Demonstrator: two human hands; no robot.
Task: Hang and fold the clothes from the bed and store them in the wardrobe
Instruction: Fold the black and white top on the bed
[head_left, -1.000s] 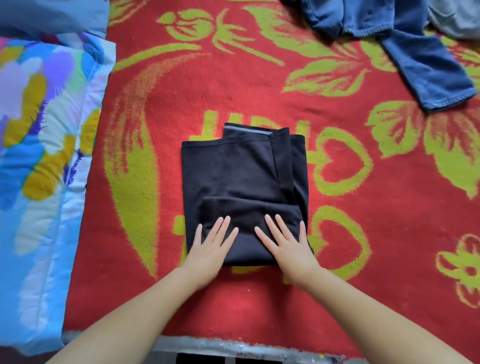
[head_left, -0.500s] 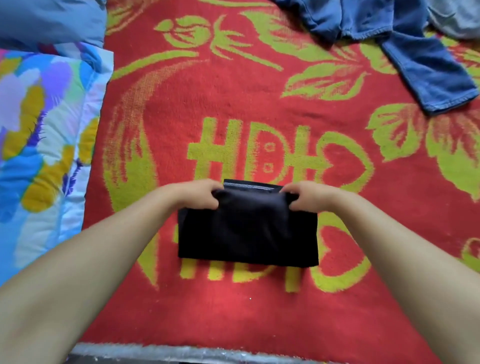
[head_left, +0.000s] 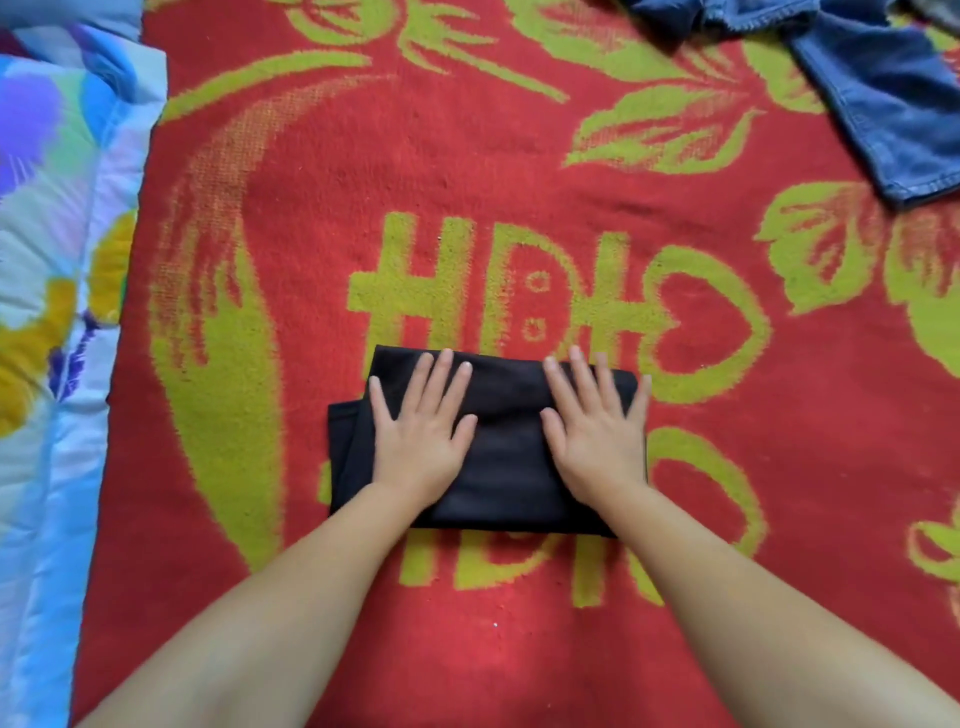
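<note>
both hands (head_left: 506, 439) flatten crosswise-folded black garment (head_left: 506, 467).

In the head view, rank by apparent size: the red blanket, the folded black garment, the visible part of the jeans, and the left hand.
1. red blanket
2. folded black garment
3. jeans, cut off by the frame, so only the visible part counts; close to the garment
4. left hand

I see open red blanket (head_left: 467, 156) all around the folded black garment (head_left: 504, 457); jeans (head_left: 883, 93) block the far-right corner, a quilt (head_left: 57, 312) the left edge.
</note>
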